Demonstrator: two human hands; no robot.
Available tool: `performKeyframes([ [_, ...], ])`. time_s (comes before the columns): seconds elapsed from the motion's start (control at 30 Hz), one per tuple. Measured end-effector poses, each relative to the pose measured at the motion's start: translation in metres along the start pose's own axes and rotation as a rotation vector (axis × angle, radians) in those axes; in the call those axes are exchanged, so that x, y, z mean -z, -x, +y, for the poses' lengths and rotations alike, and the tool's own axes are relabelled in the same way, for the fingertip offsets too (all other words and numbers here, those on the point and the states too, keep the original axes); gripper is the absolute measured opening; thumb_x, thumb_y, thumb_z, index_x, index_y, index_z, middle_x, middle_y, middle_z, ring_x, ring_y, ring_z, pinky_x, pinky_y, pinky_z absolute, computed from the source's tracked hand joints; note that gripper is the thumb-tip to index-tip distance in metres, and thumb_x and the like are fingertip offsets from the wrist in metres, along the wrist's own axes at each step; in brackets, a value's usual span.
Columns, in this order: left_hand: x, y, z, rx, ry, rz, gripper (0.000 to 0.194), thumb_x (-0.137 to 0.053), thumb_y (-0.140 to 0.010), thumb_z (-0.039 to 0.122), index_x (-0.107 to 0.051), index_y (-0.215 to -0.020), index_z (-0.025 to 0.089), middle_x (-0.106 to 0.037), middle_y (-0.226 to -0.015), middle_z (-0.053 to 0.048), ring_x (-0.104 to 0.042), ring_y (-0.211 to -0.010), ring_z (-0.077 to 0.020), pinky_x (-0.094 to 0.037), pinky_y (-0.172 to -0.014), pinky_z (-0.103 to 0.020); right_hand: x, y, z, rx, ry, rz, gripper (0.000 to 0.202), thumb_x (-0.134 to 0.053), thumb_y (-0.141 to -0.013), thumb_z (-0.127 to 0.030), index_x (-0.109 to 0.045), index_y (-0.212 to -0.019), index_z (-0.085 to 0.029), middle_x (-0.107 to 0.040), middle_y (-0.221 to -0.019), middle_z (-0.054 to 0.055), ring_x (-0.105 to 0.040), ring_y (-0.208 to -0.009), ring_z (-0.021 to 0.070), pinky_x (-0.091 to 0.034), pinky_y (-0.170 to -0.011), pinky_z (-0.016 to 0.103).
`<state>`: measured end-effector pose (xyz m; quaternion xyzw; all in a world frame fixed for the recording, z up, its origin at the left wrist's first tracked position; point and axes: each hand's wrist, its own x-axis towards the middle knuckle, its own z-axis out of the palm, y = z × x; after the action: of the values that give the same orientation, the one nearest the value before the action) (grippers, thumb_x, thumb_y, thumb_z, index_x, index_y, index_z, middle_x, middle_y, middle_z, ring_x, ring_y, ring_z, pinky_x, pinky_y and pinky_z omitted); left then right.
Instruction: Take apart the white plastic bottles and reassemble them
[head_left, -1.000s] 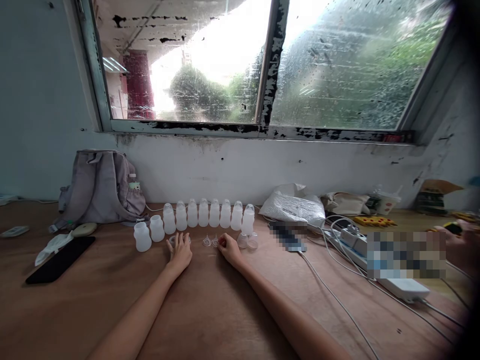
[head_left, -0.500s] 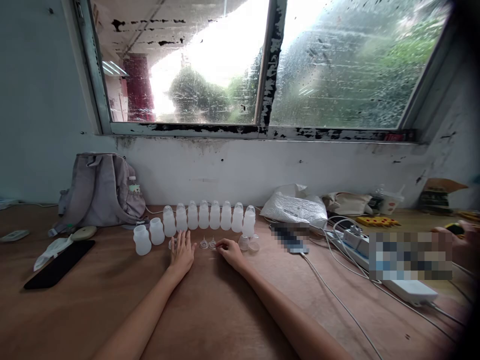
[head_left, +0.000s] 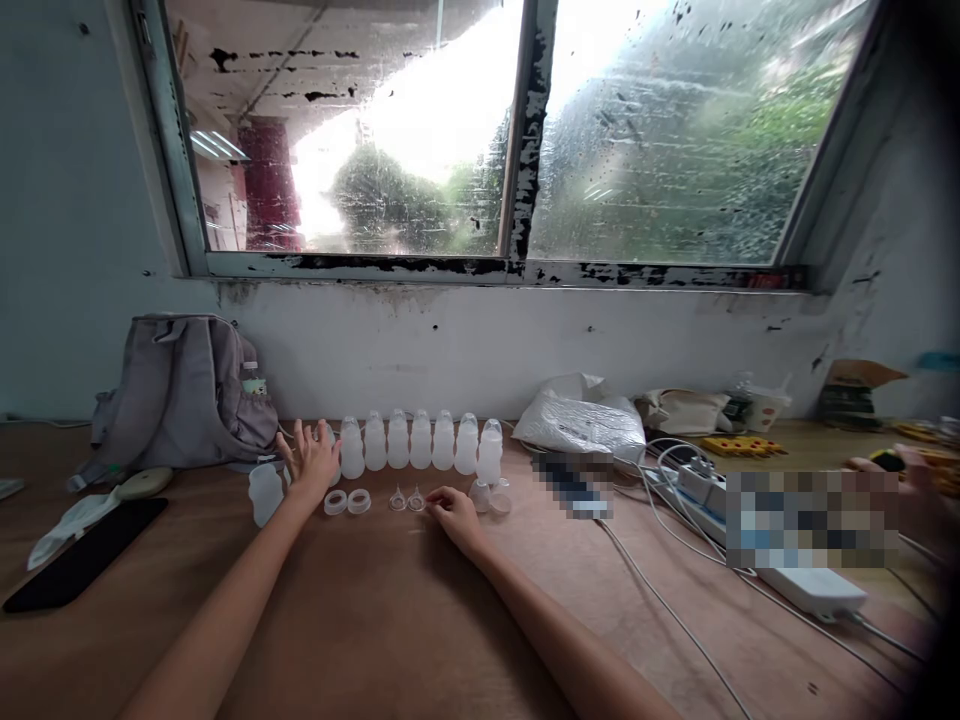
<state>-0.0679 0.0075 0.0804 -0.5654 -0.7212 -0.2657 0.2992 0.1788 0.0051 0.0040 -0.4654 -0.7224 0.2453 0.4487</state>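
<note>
My left hand (head_left: 309,462), fingers spread, reaches over an open baby bottle that it mostly hides. Another open, frosted bottle (head_left: 266,494) stands just left of it. Several capped baby bottles (head_left: 398,440) form a row behind my hands. Two white screw rings (head_left: 347,502) lie in front of the row. Right of them sit two clear bottle teats (head_left: 406,498). My right hand (head_left: 454,515) rests on the table with its fingers curled together, fingertips beside the right teat; whether they hold anything is hidden. Clear caps (head_left: 490,498) lie just beyond this hand.
A grey backpack (head_left: 187,395) and a black flat case (head_left: 86,555) are on the left. A silver padded bag (head_left: 581,420), a phone (head_left: 570,483) and a power strip (head_left: 806,582) with cables lie on the right. Another person's hand (head_left: 911,490) shows at far right.
My left hand has moved left, from over the rings to the open bottles, uncovering the rings. My right hand stays beside the teats. The whole view has shifted slightly.
</note>
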Motion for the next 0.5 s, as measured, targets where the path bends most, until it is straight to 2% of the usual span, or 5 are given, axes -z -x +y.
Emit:
performKeyframes([
  [0.1,0.001,0.009,0.002,-0.023,0.037,0.011,0.039,-0.035,-0.080,0.025,-0.043,-0.116,0.010,-0.059,-0.096,-0.015,-0.035,-0.113,-0.0287,-0.009,-0.097,-0.051,0.000,0.001,0.000,0.001,0.000,0.013,0.021,-0.045,-0.063,-0.011,-0.063,-0.071,-0.017,-0.064,-0.071,0.002,-0.057,-0.067,0.0152,-0.045,-0.063,0.024],
  [0.27,0.023,0.018,0.007,-0.040,0.151,0.138,0.040,-0.033,-0.084,0.030,-0.041,-0.119,0.014,-0.054,-0.104,-0.014,-0.039,-0.109,-0.0279,-0.012,-0.097,-0.048,-0.001,0.000,0.001,0.007,-0.002,0.042,0.023,-0.042,-0.062,-0.009,-0.062,-0.071,-0.017,-0.064,-0.071,0.002,-0.057,-0.067,0.0150,-0.045,-0.064,0.024],
  [0.37,0.039,0.027,0.012,-0.084,0.319,0.218,0.043,-0.036,-0.083,0.033,-0.036,-0.122,0.016,-0.049,-0.109,-0.013,-0.041,-0.107,-0.0256,-0.022,-0.096,-0.042,0.000,0.000,0.000,0.008,-0.008,0.060,0.026,-0.040,-0.061,-0.007,-0.062,-0.071,-0.017,-0.064,-0.072,0.002,-0.057,-0.068,0.0147,-0.045,-0.065,0.024],
  [0.5,0.052,0.060,0.028,-0.177,0.583,0.256,0.050,-0.041,-0.081,0.032,-0.025,-0.127,0.018,-0.044,-0.112,-0.012,-0.043,-0.105,-0.0230,-0.034,-0.090,-0.035,0.001,0.000,-0.001,0.003,-0.013,0.083,0.027,-0.039,-0.060,-0.007,-0.061,-0.071,-0.017,-0.064,-0.073,0.002,-0.057,-0.069,0.0147,-0.045,-0.067,0.025],
])
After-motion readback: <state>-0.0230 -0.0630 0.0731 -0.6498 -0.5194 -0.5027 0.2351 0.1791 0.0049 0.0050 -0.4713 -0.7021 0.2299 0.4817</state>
